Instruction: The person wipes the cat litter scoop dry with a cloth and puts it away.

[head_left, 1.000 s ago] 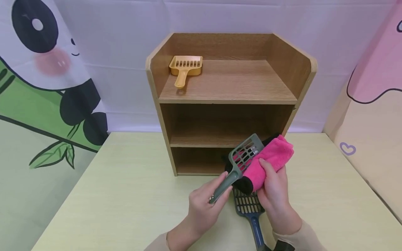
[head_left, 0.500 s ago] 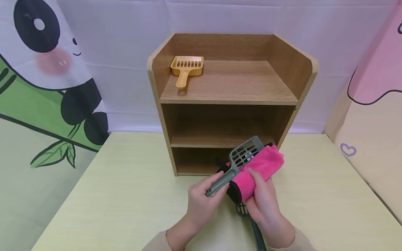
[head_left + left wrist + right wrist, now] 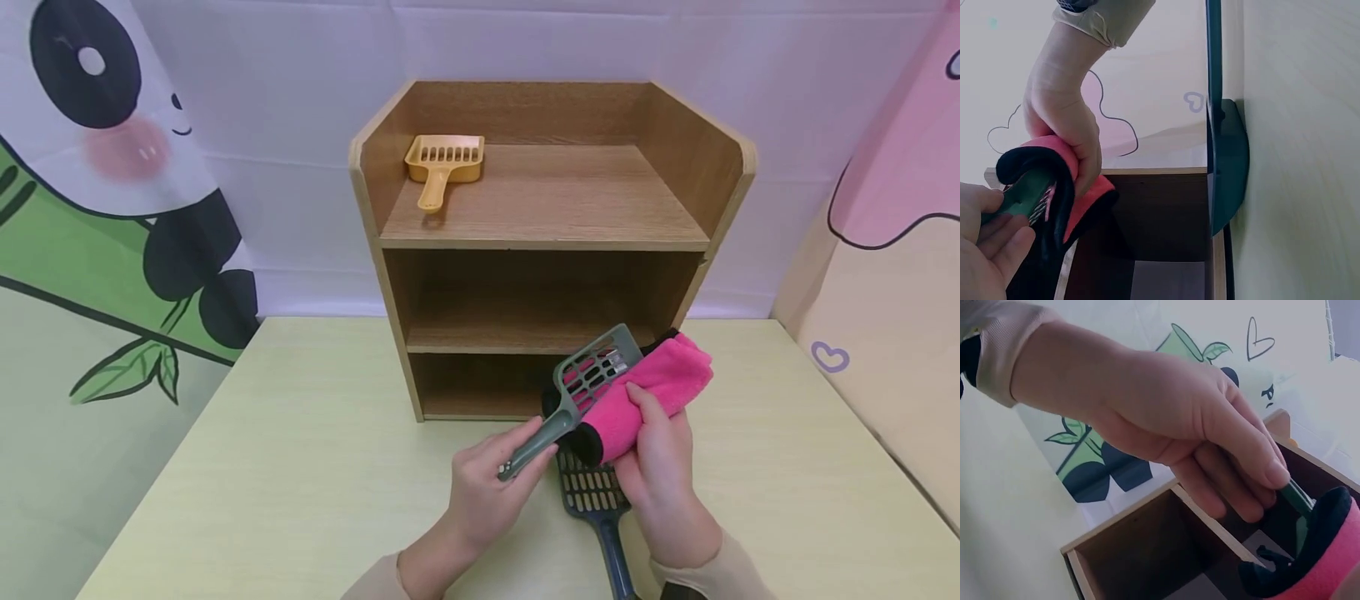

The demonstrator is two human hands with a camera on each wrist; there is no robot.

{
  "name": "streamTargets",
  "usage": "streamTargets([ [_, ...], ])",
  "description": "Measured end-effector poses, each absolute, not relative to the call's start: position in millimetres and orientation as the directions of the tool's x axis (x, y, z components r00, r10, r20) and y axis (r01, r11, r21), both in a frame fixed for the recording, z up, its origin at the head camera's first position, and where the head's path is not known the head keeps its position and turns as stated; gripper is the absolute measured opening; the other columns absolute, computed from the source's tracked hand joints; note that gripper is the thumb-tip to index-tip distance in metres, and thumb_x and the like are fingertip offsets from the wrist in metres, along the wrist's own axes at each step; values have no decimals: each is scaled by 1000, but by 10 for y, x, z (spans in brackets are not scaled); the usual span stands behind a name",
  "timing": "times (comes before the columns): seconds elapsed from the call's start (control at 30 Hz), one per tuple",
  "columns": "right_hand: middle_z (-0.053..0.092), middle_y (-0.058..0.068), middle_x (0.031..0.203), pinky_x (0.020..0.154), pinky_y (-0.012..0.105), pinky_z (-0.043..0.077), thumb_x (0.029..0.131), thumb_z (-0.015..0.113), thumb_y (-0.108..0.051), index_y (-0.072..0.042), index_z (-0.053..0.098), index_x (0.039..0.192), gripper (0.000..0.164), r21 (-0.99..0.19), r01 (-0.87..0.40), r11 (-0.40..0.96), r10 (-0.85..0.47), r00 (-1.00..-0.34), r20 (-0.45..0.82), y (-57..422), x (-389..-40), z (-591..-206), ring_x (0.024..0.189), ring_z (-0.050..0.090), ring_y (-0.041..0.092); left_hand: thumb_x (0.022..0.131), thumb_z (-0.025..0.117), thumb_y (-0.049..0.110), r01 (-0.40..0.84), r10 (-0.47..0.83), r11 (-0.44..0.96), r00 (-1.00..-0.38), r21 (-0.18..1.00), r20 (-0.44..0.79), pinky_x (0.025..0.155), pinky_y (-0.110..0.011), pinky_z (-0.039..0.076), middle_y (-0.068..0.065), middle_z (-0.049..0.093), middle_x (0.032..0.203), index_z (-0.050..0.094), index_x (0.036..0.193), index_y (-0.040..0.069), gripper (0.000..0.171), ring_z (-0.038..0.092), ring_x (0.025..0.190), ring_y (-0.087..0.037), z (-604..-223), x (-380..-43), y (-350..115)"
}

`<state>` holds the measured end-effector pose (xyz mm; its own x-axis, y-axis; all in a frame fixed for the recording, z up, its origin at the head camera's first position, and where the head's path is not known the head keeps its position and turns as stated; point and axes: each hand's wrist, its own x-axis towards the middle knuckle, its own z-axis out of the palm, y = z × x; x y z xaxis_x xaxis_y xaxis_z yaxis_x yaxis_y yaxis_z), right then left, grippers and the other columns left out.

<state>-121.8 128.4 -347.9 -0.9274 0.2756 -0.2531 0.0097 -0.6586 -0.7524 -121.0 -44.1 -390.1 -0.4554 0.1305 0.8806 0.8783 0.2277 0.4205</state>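
My left hand holds a green-grey cat litter scoop by its handle, slotted head tilted up to the right. A pink cloth with black trim and a black underside wraps the right side and back of that head. My right hand grips the cloth from the right, thumb on the pink face. In the left wrist view the cloth curls around the scoop. The right wrist view has the left fingers pinching the handle. Below the hands a dark blue litter scoop lies on the table, partly covered by the cloth.
A wooden shelf unit with three levels stands behind the hands at the table's back. On its top level, at the left, sits a yellow litter scoop. Printed cloth hangs behind and at both sides.
Half a second ago the right hand and cloth slid down-left toward the handle; now they are back up-right along the head. The left hand keeps its hold, nearly in place.
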Motion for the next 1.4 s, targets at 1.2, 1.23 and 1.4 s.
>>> streamTargets([
  [1.2,31,-6,142,99,26,47,97,53,-25,-29,21,139,53,-758,24,-652,254,-935,-248,1296,-1228,-3492,132,32,14,79,75,7,880,148,259,-443,398,884,65,-16,55,-15,73,85,70,100,-7,26,72,70,-17,-3877,-1218,-472],
  [1.23,32,-6,140,99,25,47,97,53,-25,-29,22,138,52,-763,26,-646,253,-936,-246,1319,-1237,-3484,132,32,14,78,76,6,869,157,259,-469,422,869,66,-17,56,-15,74,86,70,100,-6,26,72,71,-18,-3855,-1216,-499],
  [1.4,35,-8,131,95,21,48,98,49,-26,-28,23,133,44,-779,78,-622,149,-965,-215,1501,-1256,-3451,126,34,11,73,78,1,794,211,225,-605,564,768,64,-18,56,-16,73,91,71,101,-4,29,72,76,-19,-3743,-1232,-667],
])
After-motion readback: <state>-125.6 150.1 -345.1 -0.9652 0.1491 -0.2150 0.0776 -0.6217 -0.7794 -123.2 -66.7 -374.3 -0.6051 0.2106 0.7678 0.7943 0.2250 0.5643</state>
